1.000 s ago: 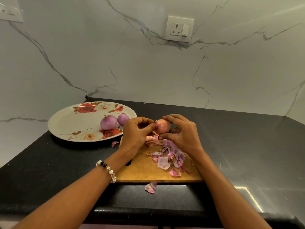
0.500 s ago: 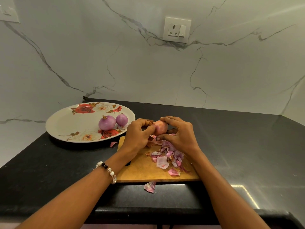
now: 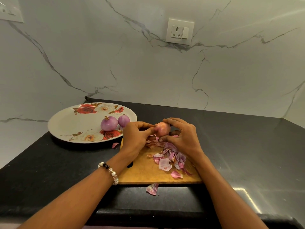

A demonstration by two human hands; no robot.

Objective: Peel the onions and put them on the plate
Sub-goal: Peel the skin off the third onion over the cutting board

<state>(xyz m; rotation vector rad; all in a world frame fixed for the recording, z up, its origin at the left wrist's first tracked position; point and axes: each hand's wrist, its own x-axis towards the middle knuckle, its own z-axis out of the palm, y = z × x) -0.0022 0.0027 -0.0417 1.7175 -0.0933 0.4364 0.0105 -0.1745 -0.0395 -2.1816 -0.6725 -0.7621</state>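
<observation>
Onion [image 3: 163, 129] held in the air between both hands, above the far end of the board [image 3: 148, 171] and to the right of the plate [image 3: 66, 124]. Right hand [image 3: 183, 138] cups the onion from its right side, fingers curled over the top and thumb beneath. Left hand [image 3: 134, 138] meets it from the left, fingertips pinching at the tip that points toward that hand. Long axis of the onion thus lies roughly level, left to right, tip at the left; the opposite end is hidden by the right hand. Papery tan skin covers what shows of the onion, so peeling is judged unfinished, and the coming pull likely runs from the tip along this axis. Two peeled onions [image 3: 115, 123] sit on the plate, nearer the left hand. Peels [image 3: 170, 158] lie heaped on the board below the right hand; one scrap [image 3: 152, 189] lies on the surface.
</observation>
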